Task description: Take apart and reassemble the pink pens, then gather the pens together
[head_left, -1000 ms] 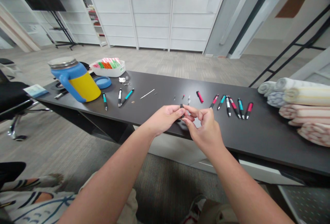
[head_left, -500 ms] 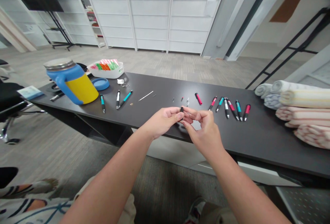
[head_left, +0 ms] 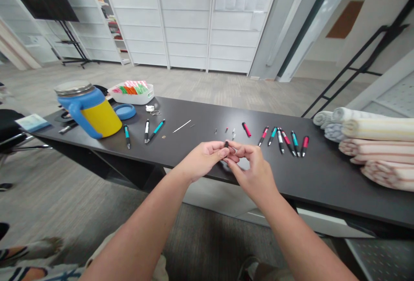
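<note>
Above the front edge of the desk, my left hand (head_left: 207,157) pinches a small black pen part (head_left: 226,144), apparently a grip, between thumb and fingers. My right hand (head_left: 252,164) meets it from the other side, its fingers closed at the same part; fingers hide most of it. Just beyond my hands lie small loose pen pieces: a red-tipped bit (head_left: 227,129), a clear bit (head_left: 233,131) and a dark bit (head_left: 215,131). A red pen barrel (head_left: 246,129) lies behind my right hand. To the left are a thin refill (head_left: 181,126) and a small spring (head_left: 192,125).
Several red, teal and white pens (head_left: 280,141) lie to the right, near rolled cloths (head_left: 375,143). At left are a teal pen (head_left: 155,131), a white pen (head_left: 146,131), another teal pen (head_left: 127,136), a blue-yellow mug (head_left: 93,113), a blue lid (head_left: 124,111) and a white basket (head_left: 132,98).
The camera view has shifted slightly, so the desk appears a little lower. Both hands stay together at the black part, with only slight finger movement.
</note>
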Demonstrator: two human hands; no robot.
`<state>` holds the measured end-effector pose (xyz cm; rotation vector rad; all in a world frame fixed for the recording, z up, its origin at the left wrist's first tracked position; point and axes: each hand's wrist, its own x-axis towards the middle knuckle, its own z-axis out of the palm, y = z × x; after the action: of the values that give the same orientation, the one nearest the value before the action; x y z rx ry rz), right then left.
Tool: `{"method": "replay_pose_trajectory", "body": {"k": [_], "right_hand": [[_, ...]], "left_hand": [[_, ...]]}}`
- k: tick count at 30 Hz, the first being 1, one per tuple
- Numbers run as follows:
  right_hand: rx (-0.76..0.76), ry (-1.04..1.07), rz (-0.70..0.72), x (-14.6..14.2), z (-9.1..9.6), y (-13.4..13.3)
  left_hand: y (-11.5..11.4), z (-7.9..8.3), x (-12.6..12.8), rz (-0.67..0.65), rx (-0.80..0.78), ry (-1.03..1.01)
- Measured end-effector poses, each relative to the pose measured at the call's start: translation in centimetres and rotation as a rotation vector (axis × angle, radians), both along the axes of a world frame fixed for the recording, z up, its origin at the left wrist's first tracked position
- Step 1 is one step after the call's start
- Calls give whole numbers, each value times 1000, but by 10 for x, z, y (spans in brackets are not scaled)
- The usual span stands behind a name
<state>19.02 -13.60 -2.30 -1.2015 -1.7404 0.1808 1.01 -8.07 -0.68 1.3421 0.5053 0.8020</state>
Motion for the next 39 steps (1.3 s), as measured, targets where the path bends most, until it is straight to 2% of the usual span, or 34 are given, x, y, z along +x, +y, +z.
{"method": "replay_pose_trajectory", "body": {"k": [5, 7, 12, 16, 20, 27, 31, 35, 39], "right_hand": [[3, -32, 34, 0, 2, 0], [4, -36, 29, 0, 4, -1], [-23, -132, -182, 13, 13, 4], [-129, -333, -295, 32, 24, 30], [-302, -540, -293, 37, 36, 67], [-469, -699, -276, 29, 41, 103], [-401, -670, -274, 39, 53, 123], [-391, -670, -177, 51, 66, 145], [-377, -671, -94, 59, 63, 150]], "left_hand": [[-1, -2, -1, 9, -62, -38], [-2, -1, -3, 55, -93, -63], [2, 14, -20, 298, -131, -177], [17, 20, -41, 507, -193, -324], [35, 12, -53, 637, -192, -239], [56, 0, -51, 593, -100, -128], [59, -2, -50, 570, -107, -105], [59, -1, -50, 562, -101, -53], [59, 2, -49, 552, -145, -41]]}}
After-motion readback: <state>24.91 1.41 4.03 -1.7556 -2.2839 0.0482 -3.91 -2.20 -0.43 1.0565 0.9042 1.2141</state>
